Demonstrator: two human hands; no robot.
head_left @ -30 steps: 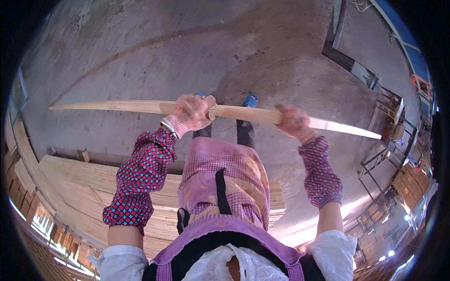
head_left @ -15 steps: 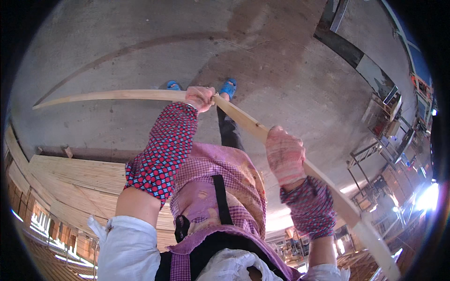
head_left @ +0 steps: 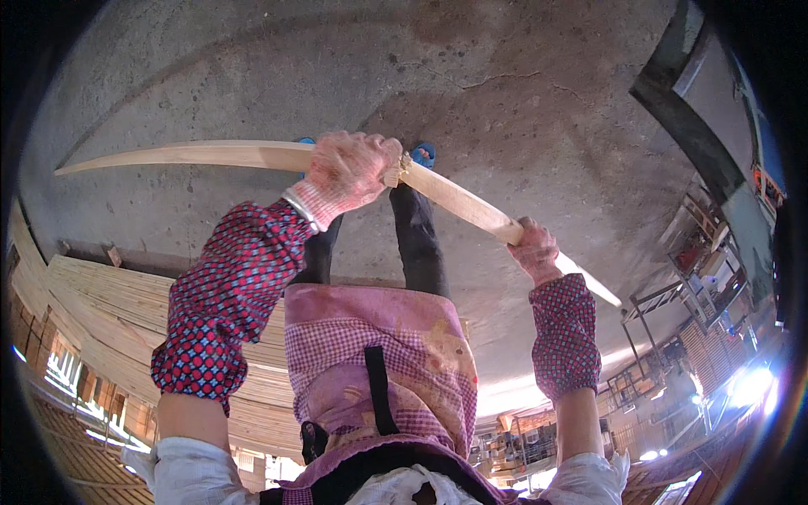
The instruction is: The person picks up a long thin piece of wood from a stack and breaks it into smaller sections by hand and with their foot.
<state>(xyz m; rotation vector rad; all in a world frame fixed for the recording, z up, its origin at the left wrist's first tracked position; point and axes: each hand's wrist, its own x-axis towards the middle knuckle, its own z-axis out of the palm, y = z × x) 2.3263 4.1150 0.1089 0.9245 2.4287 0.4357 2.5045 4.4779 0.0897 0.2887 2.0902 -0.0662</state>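
Gloved in pinkish, worn fabric, my left hand is closed round a pale wooden strip near its inner end. That strip reaches out to the far left. My right hand, gloved likewise, grips a second wooden strip that slants down to the right past the hand. The inner ends of both strips meet at an angle just right of my left hand. They look rough and notched there; whether they are joined or only touching I cannot tell.
Low at the left lies a broad stack of long pale wooden strips. A dark frame rests on the concrete floor at the upper right. Metal racks stand farther right. My blue sandals are beyond the strips.
My right hand has moved away from my body and slightly right, and its strip has swung away from me. My left hand has come nearer the camera, still gripping its strip.
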